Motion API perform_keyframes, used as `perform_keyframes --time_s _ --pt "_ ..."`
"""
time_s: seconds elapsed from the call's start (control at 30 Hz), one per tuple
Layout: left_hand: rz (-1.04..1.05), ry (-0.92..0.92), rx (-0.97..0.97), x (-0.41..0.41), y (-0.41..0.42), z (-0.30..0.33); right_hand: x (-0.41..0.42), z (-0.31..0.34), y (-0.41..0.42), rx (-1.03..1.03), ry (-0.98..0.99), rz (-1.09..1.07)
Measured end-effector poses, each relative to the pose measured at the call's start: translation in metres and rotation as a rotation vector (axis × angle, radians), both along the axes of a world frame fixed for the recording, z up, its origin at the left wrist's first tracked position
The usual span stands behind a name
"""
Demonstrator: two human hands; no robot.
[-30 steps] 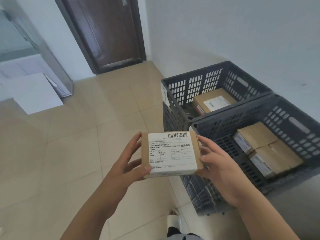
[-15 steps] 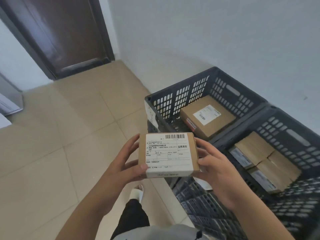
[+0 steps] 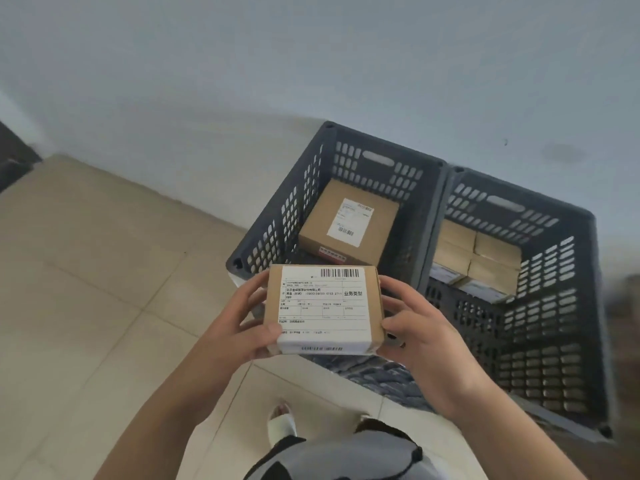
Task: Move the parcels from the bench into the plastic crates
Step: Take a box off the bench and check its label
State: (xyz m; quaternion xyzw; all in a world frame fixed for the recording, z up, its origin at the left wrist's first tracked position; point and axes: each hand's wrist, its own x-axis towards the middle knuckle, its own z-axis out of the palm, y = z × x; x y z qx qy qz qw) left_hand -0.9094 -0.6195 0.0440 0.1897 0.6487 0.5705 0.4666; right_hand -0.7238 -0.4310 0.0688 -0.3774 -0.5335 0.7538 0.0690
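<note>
Head view, looking down at the floor by a white wall (image 3: 242, 81)

- Held parcel (image 3: 323, 308): small brown cardboard box, white shipping label with barcode facing up. Carried level in the air between both hands, over the near rim of the left crate
- Left hand (image 3: 239, 323): grips the parcel's left side, thumb curled onto the label's near left corner, fingers behind the left edge
- Right hand (image 3: 420, 330): grips the parcel's right side, thumb pressed at the near right corner, fingers spread along the right edge
- Left crate (image 3: 277, 216): dark grey slotted plastic, on the floor against the wall. Holds one larger brown parcel (image 3: 349, 225) lying flat, white label up, red-marked strip on its near edge
- Right crate (image 3: 561, 306): same type, touching the left crate side by side. Holds several small brown parcels (image 3: 478, 254) packed together at its left far part; exact count cannot be told
- Floor (image 3: 104, 289): beige tiles. One foot in a light slipper (image 3: 281, 419) near the bottom centre, just near of the left crate
- Frame edges blurred; dark shape at far left not identifiable
</note>
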Motion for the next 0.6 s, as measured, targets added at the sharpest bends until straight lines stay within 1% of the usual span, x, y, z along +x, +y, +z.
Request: perform_keyframes --time_s 0.2,0.3,0.43,0.53,0.6 --pt "-0.081 -0.062 -0.053 -0.012 0.046 0.001 0.009 0.004 0.014 0.034 -0.015 -0.146" --pt "-0.138 -0.096 -0.034 -0.010 0.071 0.010 0.019 0.005 0.030 0.052 0.014 -0.201" --pt "-0.201 -0.088 -0.019 -0.002 0.099 0.026 0.034 0.005 0.049 0.064 0.070 -0.264" --pt "-0.177 -0.099 -0.018 0.009 0.120 0.028 0.044 0.000 0.064 0.063 0.125 -0.286" --pt "-0.087 -0.141 -0.022 0.018 0.135 0.024 0.050 -0.006 0.074 0.038 0.148 -0.307"
